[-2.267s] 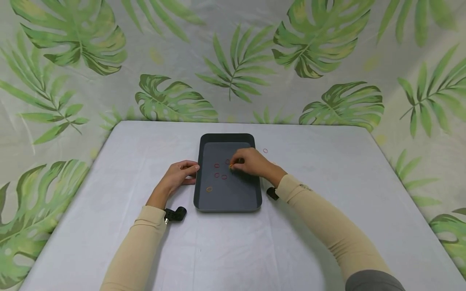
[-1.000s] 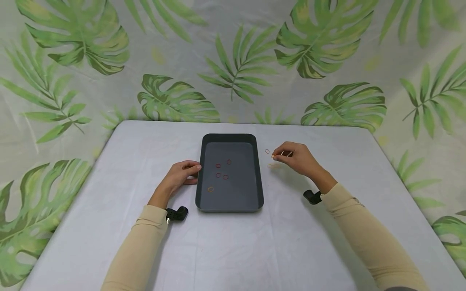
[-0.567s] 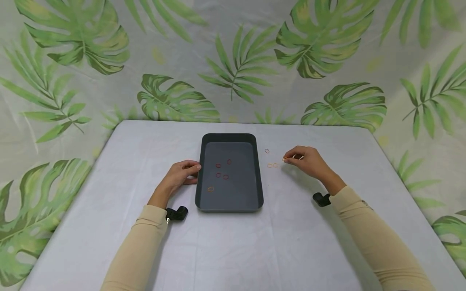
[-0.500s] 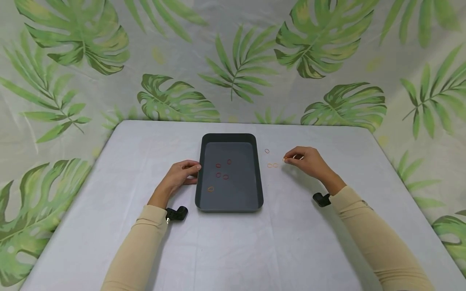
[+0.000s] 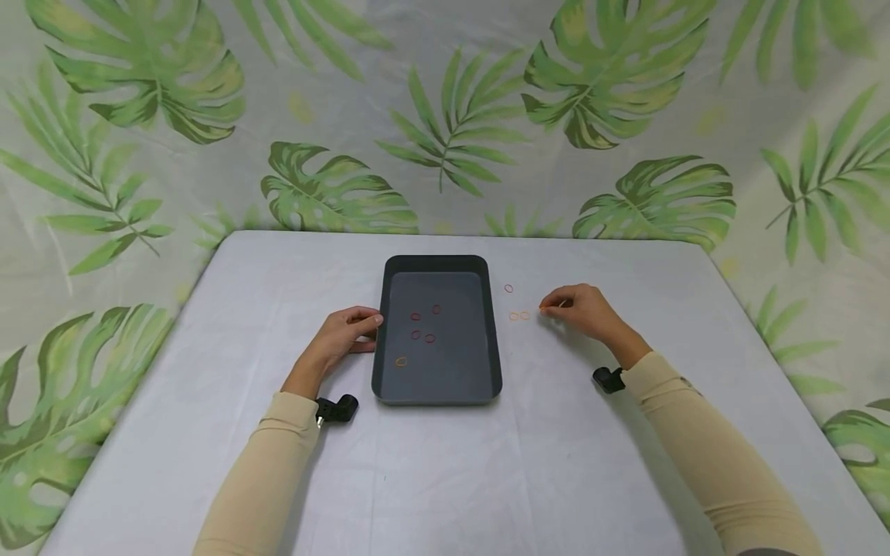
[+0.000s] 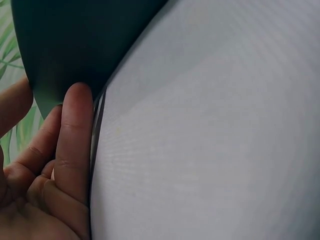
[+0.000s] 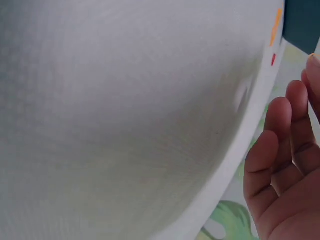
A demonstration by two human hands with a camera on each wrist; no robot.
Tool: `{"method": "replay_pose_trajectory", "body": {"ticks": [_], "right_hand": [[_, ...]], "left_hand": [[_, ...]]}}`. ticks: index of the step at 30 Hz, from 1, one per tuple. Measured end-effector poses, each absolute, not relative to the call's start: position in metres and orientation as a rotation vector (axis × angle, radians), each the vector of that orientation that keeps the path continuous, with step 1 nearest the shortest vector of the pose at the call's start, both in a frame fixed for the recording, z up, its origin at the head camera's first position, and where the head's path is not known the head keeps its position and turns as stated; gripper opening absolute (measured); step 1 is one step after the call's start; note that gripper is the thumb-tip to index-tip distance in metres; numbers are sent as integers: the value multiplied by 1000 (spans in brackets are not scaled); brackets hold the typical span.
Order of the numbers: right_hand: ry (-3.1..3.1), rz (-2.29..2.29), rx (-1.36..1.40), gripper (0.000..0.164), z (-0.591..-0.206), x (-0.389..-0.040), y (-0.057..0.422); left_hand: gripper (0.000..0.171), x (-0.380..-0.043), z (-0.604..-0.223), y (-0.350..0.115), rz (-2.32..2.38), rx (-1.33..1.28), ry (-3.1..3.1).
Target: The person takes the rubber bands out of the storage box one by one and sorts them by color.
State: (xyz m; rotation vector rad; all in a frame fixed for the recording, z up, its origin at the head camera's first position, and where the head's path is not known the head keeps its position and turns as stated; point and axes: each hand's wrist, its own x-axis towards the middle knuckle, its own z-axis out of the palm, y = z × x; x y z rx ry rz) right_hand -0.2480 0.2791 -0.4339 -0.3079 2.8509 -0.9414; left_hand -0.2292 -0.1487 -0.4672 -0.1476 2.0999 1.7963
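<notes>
Within the right grip (image 5: 582, 308), an orange band (image 5: 542, 310), mostly hidden.

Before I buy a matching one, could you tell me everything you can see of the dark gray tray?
The tray is rectangular with rounded corners, low walls and a smooth, matte-looking floor; whether metal or plastic, I cannot tell. It lies flat and upright on the white-covered table, its long sides running away from the person. On its floor lie four red bands and one orange band. The left hand touches its left side.
</notes>
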Motion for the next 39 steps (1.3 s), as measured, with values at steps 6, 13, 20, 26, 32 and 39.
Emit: {"method": "replay_pose_trajectory", "body": {"ticks": [6,13,20,26,32,39], "right_hand": [[2827,-910,-305,16,-437,-251,280],[2851,-854,-355,14,-440,-258,276],[2838,-847,-326,14,-440,-263,268],[2839,-819,-288,16,-440,-264,269],[2824,-821,-250,17,-442,-265,274],[2810,-831,-250,18,-443,-266,275]], "left_hand": [[44,-231,-468,-149,1804,-152,2090],[45,-230,-469,-150,1806,-153,2085],[45,-230,-468,-150,1816,-146,2082],[46,-230,-469,-149,1817,-128,2085],[45,-230,-467,-148,1812,-136,2086],[44,-229,-466,-149,1820,-141,2084]]}}
